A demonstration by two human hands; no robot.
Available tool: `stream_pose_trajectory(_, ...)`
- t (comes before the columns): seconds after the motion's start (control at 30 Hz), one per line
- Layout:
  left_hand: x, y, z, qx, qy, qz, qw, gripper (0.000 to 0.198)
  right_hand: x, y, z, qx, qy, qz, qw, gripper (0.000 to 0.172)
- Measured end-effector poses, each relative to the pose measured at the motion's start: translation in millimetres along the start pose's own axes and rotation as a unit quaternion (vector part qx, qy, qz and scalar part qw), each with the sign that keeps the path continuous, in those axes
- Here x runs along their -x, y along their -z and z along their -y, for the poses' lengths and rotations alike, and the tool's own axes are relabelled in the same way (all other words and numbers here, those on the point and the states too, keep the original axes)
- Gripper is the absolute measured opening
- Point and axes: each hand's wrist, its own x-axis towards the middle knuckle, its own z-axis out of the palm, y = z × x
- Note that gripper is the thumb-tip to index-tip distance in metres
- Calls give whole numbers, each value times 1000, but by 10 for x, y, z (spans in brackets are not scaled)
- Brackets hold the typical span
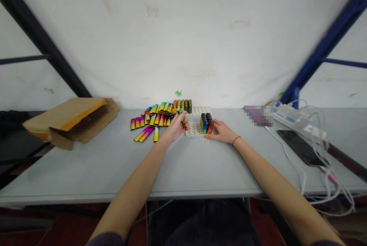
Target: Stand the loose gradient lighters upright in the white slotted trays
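The left hand (174, 128) has its fingers curled around a green-and-yellow lighter (182, 123), held just above the left end of the near tray (190, 134). The right hand (225, 133) lies at that tray's right end, thumb and fingers parted around the corner beside the standing lighters (206, 123); whether it grips them or only touches, I cannot tell. These stand upright, dark tops up, in the right part of the tray, and its sockets show on the left.

Just behind is the far tray (202, 109), with gold and green lighters (182, 105) upright at its left. Left of the left hand, many bright lighters (142, 121) lie loose on the table (200, 169).

Farther left, an open carton (71, 121) lies on its side. Well to the right are a blurred purple thing (258, 116), a phone (299, 146), a power strip (298, 119) and white cables (282, 146). A scuffed white wall (183, 39) rises behind.
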Motion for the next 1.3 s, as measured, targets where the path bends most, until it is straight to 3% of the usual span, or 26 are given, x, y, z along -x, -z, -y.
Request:
stream_pose_trajectory(0.13, 0, -11, -21, 42, 47, 25, 998, 39, -2, 0, -3, -1, 1, -3, 1000, 71)
stream_pose_trajectory(0.37, 45, -53, 10, 25, 80, 10, 996, 27, -1, -6, -8, -3, 4, -6, 1000, 72)
stream_pose_trajectory(0.57, 68, -107, 22, 17, 101, 16, 995, 27, -6, 5, -1, -3, 3, 1, 1000, 69)
stream_pose_trajectory(1.03, 58, -141, 50, 32, 54, -22, 998, 10, -4, 8, 19, -4, -8, -1, 1000, 71)
stream_pose_trajectory(1.3, 82, -176, 95, 20, 66, 0, 998, 18, -1, 2, 15, 0, -7, -4, 1000, 71)
